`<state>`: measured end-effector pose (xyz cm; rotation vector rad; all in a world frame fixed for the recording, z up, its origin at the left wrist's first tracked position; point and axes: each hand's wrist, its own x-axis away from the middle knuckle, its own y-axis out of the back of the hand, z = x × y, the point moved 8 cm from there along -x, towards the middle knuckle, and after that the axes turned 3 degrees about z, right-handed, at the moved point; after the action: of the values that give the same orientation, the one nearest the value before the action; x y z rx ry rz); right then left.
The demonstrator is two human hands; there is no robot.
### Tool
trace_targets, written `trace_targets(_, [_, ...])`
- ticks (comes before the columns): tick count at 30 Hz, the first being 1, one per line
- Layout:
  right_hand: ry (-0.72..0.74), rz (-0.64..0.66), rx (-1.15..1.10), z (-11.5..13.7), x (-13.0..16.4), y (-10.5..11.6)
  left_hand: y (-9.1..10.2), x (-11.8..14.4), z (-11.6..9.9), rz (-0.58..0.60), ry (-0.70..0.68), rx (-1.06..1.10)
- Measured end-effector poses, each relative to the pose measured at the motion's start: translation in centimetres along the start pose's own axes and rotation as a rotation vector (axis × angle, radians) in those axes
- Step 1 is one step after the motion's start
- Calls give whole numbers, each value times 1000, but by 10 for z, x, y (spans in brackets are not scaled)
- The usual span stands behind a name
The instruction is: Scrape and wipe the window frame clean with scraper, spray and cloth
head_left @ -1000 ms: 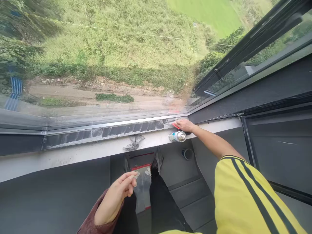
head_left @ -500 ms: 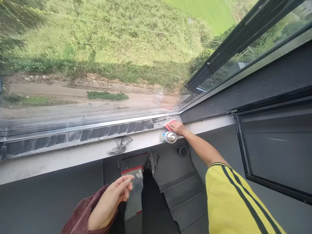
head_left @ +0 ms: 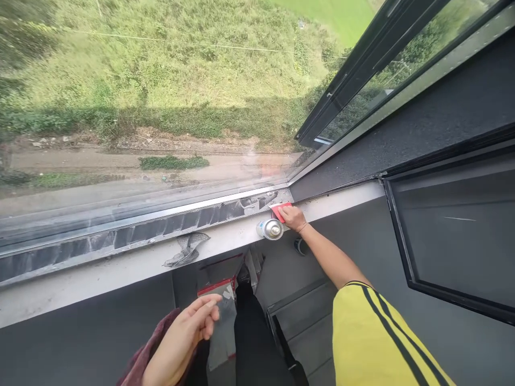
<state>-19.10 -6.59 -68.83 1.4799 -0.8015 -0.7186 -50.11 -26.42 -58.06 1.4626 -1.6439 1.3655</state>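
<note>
My right hand (head_left: 293, 217) grips a red scraper (head_left: 284, 210) with a pale edge, at the right end of the window sill. That edge touches or hovers just above the dark, scuffed strip (head_left: 193, 219) along the window frame. Close beside the hand, a white and blue spray can (head_left: 272, 229) with a silver top rests on the pale ledge. My left hand (head_left: 193, 327), in a maroon sleeve, hangs in front of the ledge. Its fingers are curled, thumb against the index finger, with nothing visible in them. A crumpled grey mesh piece (head_left: 187, 249) lies on the ledge, left of the can.
The window pane (head_left: 161, 107) rises behind the sill, with an open dark sash (head_left: 362, 69) at right. A dark framed panel (head_left: 454, 230) stands at the right. Below are a red-edged board (head_left: 219, 327) with scraps and a cylindrical container (head_left: 300, 246) on the floor.
My right hand has tilted the scraper, showing more of its red face. My left hand stays about the same. The whole view has shifted slightly.
</note>
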Motion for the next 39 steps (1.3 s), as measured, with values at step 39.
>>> trace_targets(39, [-801, 240, -109, -50, -9, 48, 1, 16, -20, 39, -59, -43])
